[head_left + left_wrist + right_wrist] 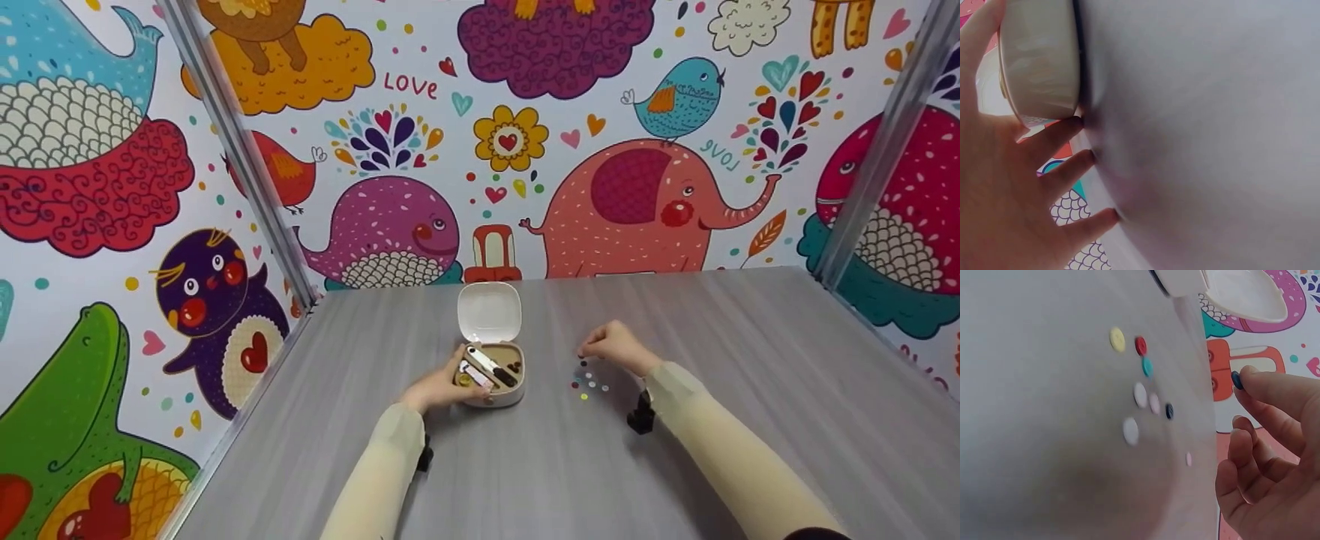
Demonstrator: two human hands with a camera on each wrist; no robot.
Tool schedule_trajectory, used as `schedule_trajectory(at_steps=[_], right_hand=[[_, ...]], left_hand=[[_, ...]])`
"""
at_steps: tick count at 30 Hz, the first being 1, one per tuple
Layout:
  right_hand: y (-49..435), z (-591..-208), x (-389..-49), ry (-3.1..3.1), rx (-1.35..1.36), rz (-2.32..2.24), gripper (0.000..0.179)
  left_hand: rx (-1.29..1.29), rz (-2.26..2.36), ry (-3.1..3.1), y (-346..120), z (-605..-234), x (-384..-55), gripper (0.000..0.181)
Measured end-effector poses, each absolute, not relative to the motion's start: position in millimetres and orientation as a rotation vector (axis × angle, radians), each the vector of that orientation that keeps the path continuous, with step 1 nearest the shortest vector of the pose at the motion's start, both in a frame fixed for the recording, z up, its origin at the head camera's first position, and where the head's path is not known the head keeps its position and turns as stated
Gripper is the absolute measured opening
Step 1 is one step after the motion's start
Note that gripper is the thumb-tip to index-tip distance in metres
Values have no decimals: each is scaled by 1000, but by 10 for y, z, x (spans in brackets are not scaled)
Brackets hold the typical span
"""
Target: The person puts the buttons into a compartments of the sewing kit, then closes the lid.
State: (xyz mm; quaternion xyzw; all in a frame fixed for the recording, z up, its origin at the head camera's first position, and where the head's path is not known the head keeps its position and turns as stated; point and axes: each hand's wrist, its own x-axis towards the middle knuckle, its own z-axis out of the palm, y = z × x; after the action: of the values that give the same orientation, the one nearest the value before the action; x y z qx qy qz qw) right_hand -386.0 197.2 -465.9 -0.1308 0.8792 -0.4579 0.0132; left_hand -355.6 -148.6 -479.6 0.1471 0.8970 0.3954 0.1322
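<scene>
A small white box (512,397) stands on the table with its lid (489,311) raised at the back. My left hand (437,388) holds it from the left, thumb at the near side; in the left wrist view, several fingertips touch the table. Inside lie a white-and-black tool (491,366), a pinkish-white item (474,375) and several small dark pieces (514,367). To the right, my right hand (619,346) pinches a dark blue button (1236,380) above the table. Loose buttons lie below it, among them a yellow button (1117,339), a red button (1140,346) and a teal button (1147,366).
The grey table (555,465) meets a wall printed with cartoon animals (630,210) at the back. Metal posts (247,150) rise at both far corners. White buttons (1131,431), a dark button (1170,411) and pink buttons (1154,404) also lie near the right hand.
</scene>
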Motion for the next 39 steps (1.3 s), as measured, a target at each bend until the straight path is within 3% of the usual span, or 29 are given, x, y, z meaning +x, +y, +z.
schedule_trajectory(at_steps=[23, 39], right_hand=[[1372, -4746, -4001, 2679, -469, -1478, 11], [956, -4733, -4007, 2634, -369, -1636, 11]], left_hand=[[420, 1163, 2596, -1479, -4799, -3552, 112], [468, 1169, 2596, -1489, -4811, -3564, 111]])
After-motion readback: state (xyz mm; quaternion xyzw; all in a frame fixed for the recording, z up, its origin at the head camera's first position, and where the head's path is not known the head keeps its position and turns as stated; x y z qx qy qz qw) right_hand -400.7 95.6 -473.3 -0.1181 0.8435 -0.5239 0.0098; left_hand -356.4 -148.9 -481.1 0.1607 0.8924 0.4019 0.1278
